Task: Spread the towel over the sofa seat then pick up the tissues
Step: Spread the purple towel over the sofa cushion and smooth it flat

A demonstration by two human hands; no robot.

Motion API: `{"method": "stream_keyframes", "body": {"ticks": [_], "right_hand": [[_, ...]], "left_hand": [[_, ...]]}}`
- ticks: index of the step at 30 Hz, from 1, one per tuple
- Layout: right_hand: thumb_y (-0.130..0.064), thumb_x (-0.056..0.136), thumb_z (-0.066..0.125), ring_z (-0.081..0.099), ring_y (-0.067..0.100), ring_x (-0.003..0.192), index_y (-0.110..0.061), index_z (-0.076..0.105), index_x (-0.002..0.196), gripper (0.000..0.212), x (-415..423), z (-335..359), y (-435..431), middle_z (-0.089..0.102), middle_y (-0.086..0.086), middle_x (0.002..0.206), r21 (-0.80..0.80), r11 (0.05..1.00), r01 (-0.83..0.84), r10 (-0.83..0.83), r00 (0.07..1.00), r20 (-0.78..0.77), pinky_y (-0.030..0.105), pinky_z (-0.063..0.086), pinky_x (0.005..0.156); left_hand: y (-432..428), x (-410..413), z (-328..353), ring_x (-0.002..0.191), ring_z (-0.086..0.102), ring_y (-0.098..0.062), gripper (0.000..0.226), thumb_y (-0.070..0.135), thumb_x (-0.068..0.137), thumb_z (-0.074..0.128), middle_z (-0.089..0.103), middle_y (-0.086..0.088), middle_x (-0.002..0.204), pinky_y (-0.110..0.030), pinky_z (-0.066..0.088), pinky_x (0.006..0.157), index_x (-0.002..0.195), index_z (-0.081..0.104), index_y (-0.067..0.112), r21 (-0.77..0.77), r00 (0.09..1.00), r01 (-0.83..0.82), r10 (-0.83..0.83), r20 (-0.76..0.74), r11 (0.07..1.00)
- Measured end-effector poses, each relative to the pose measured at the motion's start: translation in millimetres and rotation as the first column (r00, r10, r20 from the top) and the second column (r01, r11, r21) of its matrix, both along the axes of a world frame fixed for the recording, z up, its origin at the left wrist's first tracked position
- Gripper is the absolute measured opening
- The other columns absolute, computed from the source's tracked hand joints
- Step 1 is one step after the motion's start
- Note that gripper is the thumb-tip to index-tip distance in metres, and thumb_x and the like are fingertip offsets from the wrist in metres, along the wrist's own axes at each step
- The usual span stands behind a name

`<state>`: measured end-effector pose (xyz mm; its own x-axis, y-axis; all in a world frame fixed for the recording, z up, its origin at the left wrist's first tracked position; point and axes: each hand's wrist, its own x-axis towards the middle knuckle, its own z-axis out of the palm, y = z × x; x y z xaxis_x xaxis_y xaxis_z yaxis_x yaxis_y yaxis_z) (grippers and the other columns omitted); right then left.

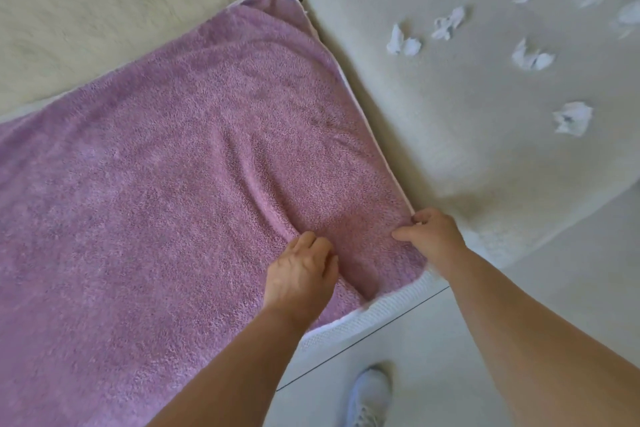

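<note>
A pink towel (166,163) lies spread over the left sofa seat, with a few folds near its front right corner. My left hand (301,270) rests on the towel near the front edge, fingers bent into a fold. My right hand (429,236) pinches the towel's right edge at the gap between the seats. Several crumpled white tissues lie scattered on the cream right seat (450,135), one (403,42) nearest the towel, another (571,116) further right.
The cream sofa back (121,10) runs along the top left. A white ribbed edge of the seat (374,315) shows below the towel. Pale floor lies at the bottom right, with a white shoe (369,399) on it.
</note>
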<state>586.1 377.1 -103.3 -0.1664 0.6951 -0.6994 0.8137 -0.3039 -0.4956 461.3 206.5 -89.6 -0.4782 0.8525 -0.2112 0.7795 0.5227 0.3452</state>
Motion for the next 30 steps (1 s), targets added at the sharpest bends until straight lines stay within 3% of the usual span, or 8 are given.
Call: {"method": "stream_keyframes", "body": {"ticks": [3,6,8,10,13,20,24,30], "right_hand": [[-0.014,0.07,0.08,0.055,0.026,0.095,-0.006,0.045,0.126,0.067,5,-2,7,0.052,0.007,0.109,-0.126,0.991,0.042,-0.049,0.997,-0.056,0.034,0.046,0.082],[-0.008,0.077,0.069,0.062,0.027,0.078,-0.012,0.062,0.086,0.013,12,-1,18,0.061,0.006,0.079,0.038,0.999,-0.006,0.006,1.0,-0.013,0.032,0.05,0.068],[-0.006,0.08,0.063,0.062,0.028,0.069,-0.014,0.059,0.074,0.011,21,2,32,0.061,0.007,0.071,0.175,0.984,0.018,-0.017,1.0,-0.005,0.032,0.052,0.062],[-0.008,0.082,0.06,0.059,0.028,0.066,-0.011,0.059,0.077,0.006,25,5,41,0.062,0.009,0.075,0.276,0.96,-0.053,0.037,0.997,0.063,0.031,0.049,0.059],[-0.012,0.083,0.054,0.062,0.03,0.079,-0.011,0.061,0.092,0.011,21,4,37,0.063,0.011,0.093,0.265,0.915,-0.305,0.233,0.934,0.271,0.03,0.048,0.067],[-0.012,0.085,0.052,0.043,0.032,0.118,-0.011,0.035,0.134,0.051,4,9,16,0.038,0.012,0.136,0.364,0.745,-0.559,0.451,0.824,0.343,0.039,0.041,0.09],[-0.019,0.091,0.048,0.037,0.027,0.13,-0.014,0.035,0.14,0.051,-26,10,2,0.033,0.007,0.146,0.435,0.698,-0.569,0.546,0.816,0.191,0.037,0.034,0.104],[-0.021,0.086,0.05,0.052,0.027,0.123,-0.011,0.054,0.125,0.04,-63,12,-29,0.054,0.012,0.133,0.668,0.528,-0.524,0.651,0.755,0.078,0.038,0.046,0.1]], "left_hand": [[16,3,-1,0.079,0.054,-0.016,0.014,0.03,0.089,0.053,0.056,0.005,0.084,-0.032,0.051,0.059,0.082,0.061,0.02,0.015,0.999,0.022,-0.022,-0.049,1.0],[29,6,-1,0.073,0.056,-0.019,0.017,0.028,0.083,0.049,0.058,0.005,0.076,-0.033,0.05,0.061,0.074,0.062,0.021,0.023,0.991,0.061,-0.058,-0.123,0.998],[37,9,0,0.078,0.059,-0.02,0.016,0.026,0.081,0.051,0.063,0.004,0.084,-0.035,0.051,0.069,0.081,0.066,0.022,0.036,0.981,0.112,-0.105,-0.164,0.993],[42,15,2,0.101,0.059,-0.025,0.021,0.027,0.083,0.059,0.062,-0.002,0.113,-0.043,0.05,0.085,0.102,0.066,0.021,-0.033,0.977,0.156,-0.159,-0.144,0.987],[46,23,3,0.144,0.008,-0.03,0.052,0.047,0.094,0.04,0.008,-0.006,0.158,-0.052,0.015,0.113,0.142,0.029,0.032,-0.314,0.972,0.207,-0.23,-0.038,0.927],[41,26,-2,0.145,-0.014,-0.024,0.054,0.037,0.095,0.041,-0.011,0.001,0.159,-0.058,-0.006,0.114,0.145,0.022,0.038,-0.307,0.829,0.538,-0.559,0.022,0.785],[45,9,-2,0.146,0.011,-0.027,0.052,0.04,0.093,0.034,0.013,-0.006,0.158,-0.059,0.021,0.111,0.144,0.033,0.028,-0.234,0.955,0.259,-0.285,-0.081,0.937],[47,-32,-14,0.137,-0.033,-0.021,0.058,0.04,0.093,-0.002,-0.034,-0.003,0.15,-0.046,-0.014,0.112,0.143,-0.025,0.02,-0.19,0.987,-0.133,0.113,-0.111,0.973]]}}
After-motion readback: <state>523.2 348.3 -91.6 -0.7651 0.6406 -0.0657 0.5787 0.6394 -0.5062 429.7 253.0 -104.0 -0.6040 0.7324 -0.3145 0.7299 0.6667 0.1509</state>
